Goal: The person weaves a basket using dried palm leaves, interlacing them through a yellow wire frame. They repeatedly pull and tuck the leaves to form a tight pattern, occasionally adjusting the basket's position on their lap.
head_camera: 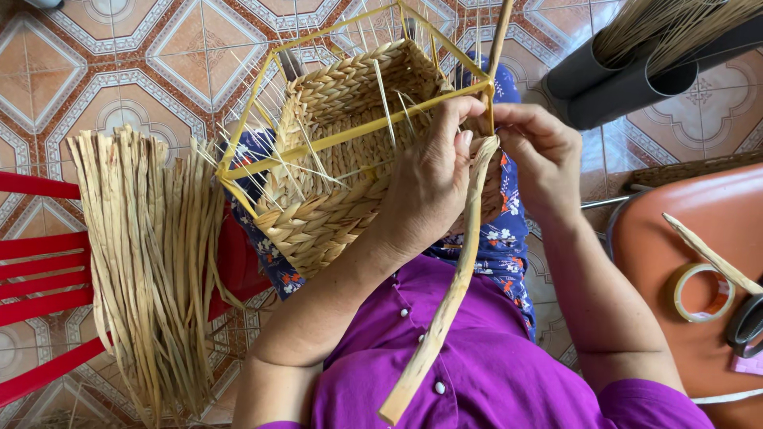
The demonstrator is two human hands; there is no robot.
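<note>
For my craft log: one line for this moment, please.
left hand: on basket | right hand: pinching straw strand | frame: yellow

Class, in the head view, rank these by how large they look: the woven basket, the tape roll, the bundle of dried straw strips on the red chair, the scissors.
1. Bundle of dried straw strips and woven basket: too alike to separate, and the basket sits nearer the camera.
2. Tape roll.
3. Scissors, cut off by the frame edge, so unsure.

There are no packages, labels, signs or screens to see here.
</note>
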